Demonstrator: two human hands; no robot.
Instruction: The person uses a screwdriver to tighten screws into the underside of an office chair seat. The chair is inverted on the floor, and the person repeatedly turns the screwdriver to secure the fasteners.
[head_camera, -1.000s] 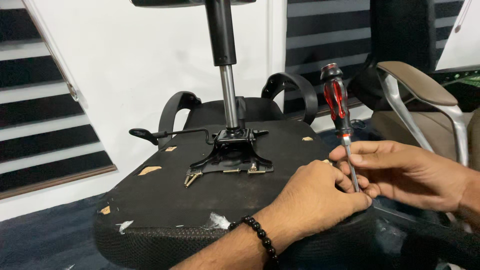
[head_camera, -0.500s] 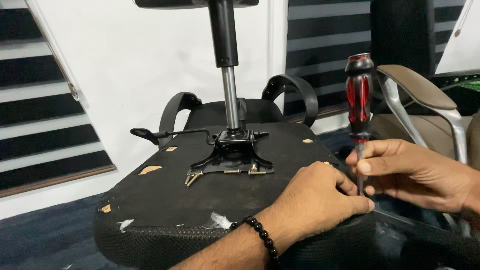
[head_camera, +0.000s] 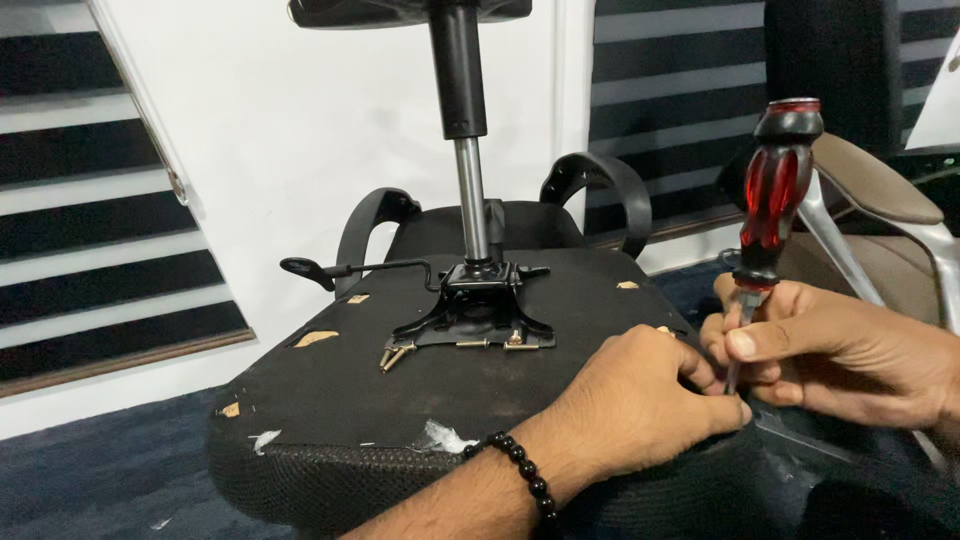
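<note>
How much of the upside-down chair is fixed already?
Done: several screws lie loose beside the metal plate on the seat bottom. In hand: the right hand pinches the screwdriver shaft at the seat's edge while the left hand rests there. Left: the plate and post remain attached.

The mounting plate (head_camera: 480, 315) sits on the middle of the upturned chair seat (head_camera: 330, 400), the gas cylinder (head_camera: 470, 150) rising from it. Loose bolts (head_camera: 395, 355) lie at the plate's front. At the seat's right edge, the left hand (head_camera: 640, 410) rests beside the right hand (head_camera: 830, 345), which holds the screwdriver (head_camera: 770, 220) upright.
</note>
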